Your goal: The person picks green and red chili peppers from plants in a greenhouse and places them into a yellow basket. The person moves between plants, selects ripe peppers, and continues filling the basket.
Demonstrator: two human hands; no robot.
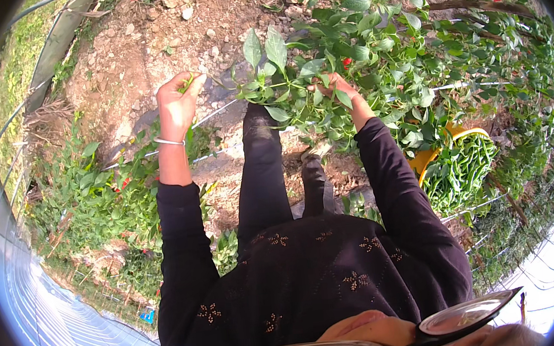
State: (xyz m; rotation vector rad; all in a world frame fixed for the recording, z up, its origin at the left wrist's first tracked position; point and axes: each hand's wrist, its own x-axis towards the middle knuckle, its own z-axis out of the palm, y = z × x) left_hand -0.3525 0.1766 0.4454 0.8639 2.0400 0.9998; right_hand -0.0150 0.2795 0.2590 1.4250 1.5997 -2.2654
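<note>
My left hand, with a pale bangle at the wrist, is raised over bare soil. Its fingers are closed on a slender green plant piece, too small to tell whether pepper or stem. A thin stem runs from near those fingertips toward a leafy pepper plant. Deep in that foliage is my right hand; leaves cover part of its fingers, and its grip is hidden. Just beyond it shows a red pepper.
At the right stands a yellow bucket heaped with long green peppers. White support strings cross the rows. More pepper plants grow at the left. Stony soil lies ahead, and greenhouse sheeting curves along the sides.
</note>
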